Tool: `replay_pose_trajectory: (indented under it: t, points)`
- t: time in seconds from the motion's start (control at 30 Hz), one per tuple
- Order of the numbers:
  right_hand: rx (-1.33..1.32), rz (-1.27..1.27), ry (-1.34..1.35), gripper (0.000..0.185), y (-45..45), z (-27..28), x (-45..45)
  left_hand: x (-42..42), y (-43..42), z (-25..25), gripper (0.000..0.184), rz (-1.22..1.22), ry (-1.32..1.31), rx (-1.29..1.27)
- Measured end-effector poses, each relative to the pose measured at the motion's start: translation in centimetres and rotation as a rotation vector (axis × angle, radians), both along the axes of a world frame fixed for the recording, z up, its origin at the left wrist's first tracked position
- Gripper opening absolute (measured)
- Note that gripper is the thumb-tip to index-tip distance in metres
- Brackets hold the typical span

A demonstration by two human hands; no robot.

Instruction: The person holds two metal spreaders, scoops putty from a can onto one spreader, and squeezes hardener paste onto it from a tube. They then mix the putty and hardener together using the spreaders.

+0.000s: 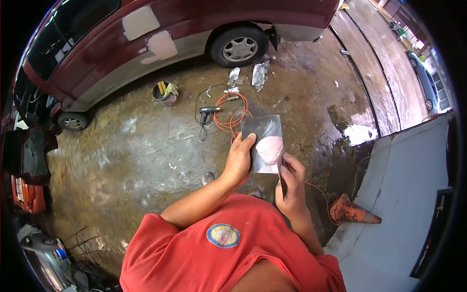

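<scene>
My left hand grips the left edge of a flat grey mixing plate, its thumb on top. On the plate lies a smooth mound of pale pink body filler, near the right edge. My right hand is closed at the plate's lower right corner. Between its fingers is a thin putty spreader, seen almost edge-on and touching or very near the filler. The fingers partly hide the spreader.
Ahead stands a maroon van with pale filler patches on its side. On the wet floor lie a heat gun, an orange hose, foil scraps and a bucket. An orange cone lies tipped at right.
</scene>
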State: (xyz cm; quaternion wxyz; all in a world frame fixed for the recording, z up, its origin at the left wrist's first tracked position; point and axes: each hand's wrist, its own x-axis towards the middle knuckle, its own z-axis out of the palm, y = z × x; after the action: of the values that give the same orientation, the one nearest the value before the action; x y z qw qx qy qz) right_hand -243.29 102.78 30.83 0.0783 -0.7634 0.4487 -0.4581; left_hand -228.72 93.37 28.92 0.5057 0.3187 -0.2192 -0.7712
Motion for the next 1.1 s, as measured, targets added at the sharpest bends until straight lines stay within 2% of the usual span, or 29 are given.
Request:
replay_pose_trajectory:
  t: [0.03, 0.13, 0.17, 0.2, 0.27, 0.3, 0.37, 0.4, 0.5, 0.6, 0.63, 0.73, 0.83, 0.93, 0.97, 1.07, 1.1]
  points:
    - [0.029, -0.051, 0.031, 0.08, -0.2, -1.2, -0.1, 0.2, 0.0, -0.1, 0.027, 0.009, 0.004, 0.006]
    - [0.195, -0.105, 0.058, 0.073, -0.2, -4.3, -2.5, 0.9, -0.2, 0.1, 0.027, 0.007, -0.003, 0.071]
    - [0.299, -0.199, 0.227, 0.065, 0.1, -4.2, -3.6, 1.4, -0.3, 0.0, 0.029, -0.03, -0.017, 0.117]
    - [0.285, -0.216, 0.249, 0.063, 0.2, -4.1, -4.8, 1.9, -0.2, 1.4, 0.033, -0.037, 0.003, 0.086]
    - [0.264, -0.257, 0.297, 0.061, -0.1, -2.8, -7.1, 2.5, -0.3, 1.8, 0.036, -0.097, -0.107, -0.05]
    - [0.156, -0.272, 0.272, 0.065, -0.9, -0.6, -7.5, 2.3, -0.2, 1.5, 0.037, -0.138, -0.232, -0.165]
    - [0.116, -0.28, 0.445, 0.057, -2.3, 3.9, -7.6, 1.7, 0.0, 0.8, 0.038, -0.227, -0.478, -0.412]
    - [0.117, -0.273, 0.57, 0.054, -2.7, 5.0, -7.3, 1.3, 0.3, 1.0, 0.038, -0.238, -0.489, -0.446]
    - [0.103, -0.111, 0.588, 0.046, -3.3, 3.8, -6.1, 0.8, 0.8, 2.2, 0.042, -0.221, -0.558, -0.513]
    - [0.118, 0.018, 0.498, 0.042, -2.1, 2.1, -3.2, 1.2, -0.2, 2.3, 0.045, -0.251, -0.768, -0.494]
    - [0.126, 0.044, 0.485, 0.041, -1.5, 1.7, -2.7, 1.1, -0.4, 1.3, 0.047, -0.168, -0.791, -0.581]
    - [0.143, 0.116, 0.465, 0.039, -0.2, 0.6, -2.1, 0.9, -0.7, 0.1, 0.044, -0.072, -0.854, -0.632]
    - [0.175, 0.162, 0.477, 0.038, 0.4, -0.1, -2.6, 0.9, -0.6, 2.9, 0.041, -0.043, -0.845, -0.544]
    - [0.208, 0.097, 0.311, 0.042, 0.4, 0.4, -3.5, 1.3, -1.4, 4.6, 0.038, 0.096, -0.839, -0.741]
    - [0.151, 0.094, 0.206, 0.051, 0.6, 0.9, -3.7, 1.4, -1.6, 4.0, 0.034, 0.041, -0.869, -0.683]
    - [-0.008, 0.114, -0.049, 0.059, 0.8, 3.4, -1.7, 0.1, -1.3, 1.9, 0.03, -0.008, -0.303, -0.233]
    - [-0.006, 0.154, -0.024, 0.061, 0.8, 2.8, -1.5, -0.1, -0.6, 2.4, 0.03, -0.031, -0.175, -0.045]
